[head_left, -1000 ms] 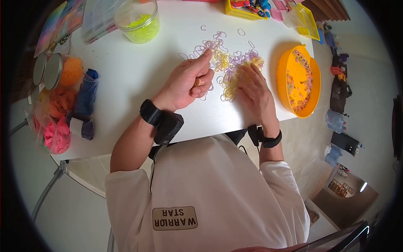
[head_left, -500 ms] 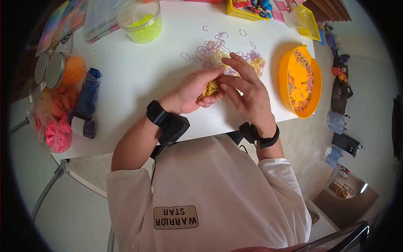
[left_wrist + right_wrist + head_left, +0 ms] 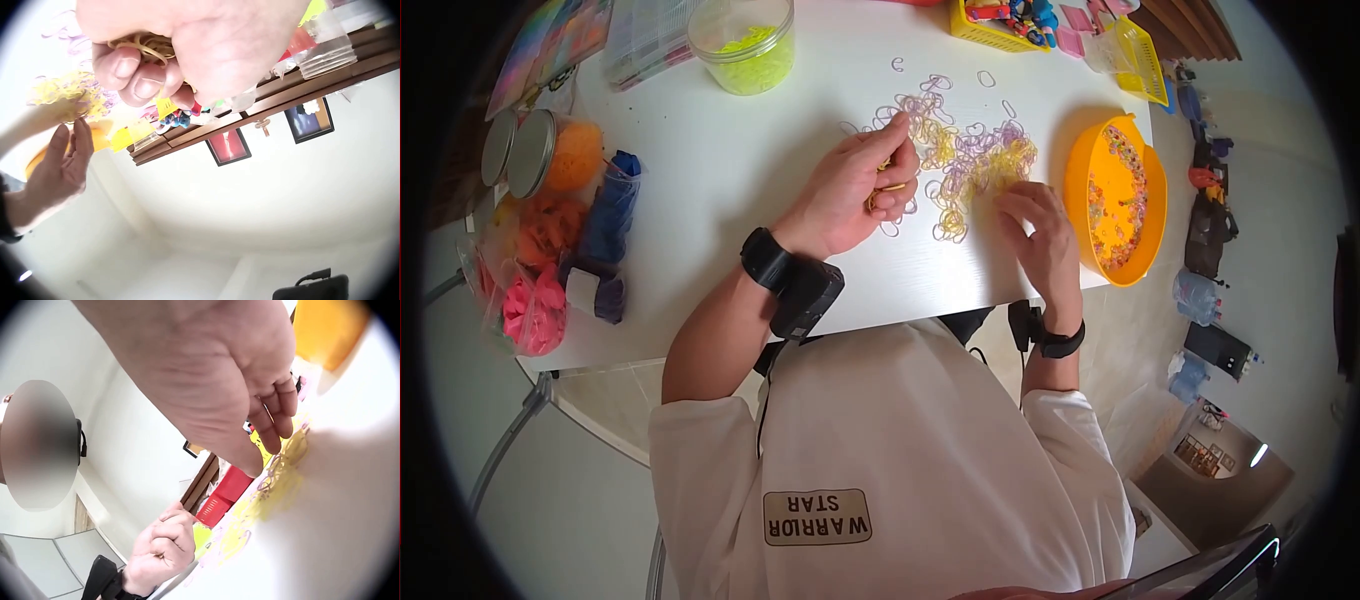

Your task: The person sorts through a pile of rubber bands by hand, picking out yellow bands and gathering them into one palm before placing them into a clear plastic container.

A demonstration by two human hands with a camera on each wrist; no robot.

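Toward the counter's near edge, left fingers clutch yellow bands as right fingers, grip unclear, apparently sort the pile, next needing a light pinch.

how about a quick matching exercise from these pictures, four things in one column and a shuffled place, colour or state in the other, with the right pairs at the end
Things:
1. left hand
2. right hand
3. tray of small pieces
4. round clear tub

Colour, place or state:
A. orange, beyond the table's scattered bands on the right of the head view
B. curled round a bunch of bands
C. bright yellow-green pieces inside
D. between the other hand and the tray

Right pairs: 1-B, 2-D, 3-A, 4-C
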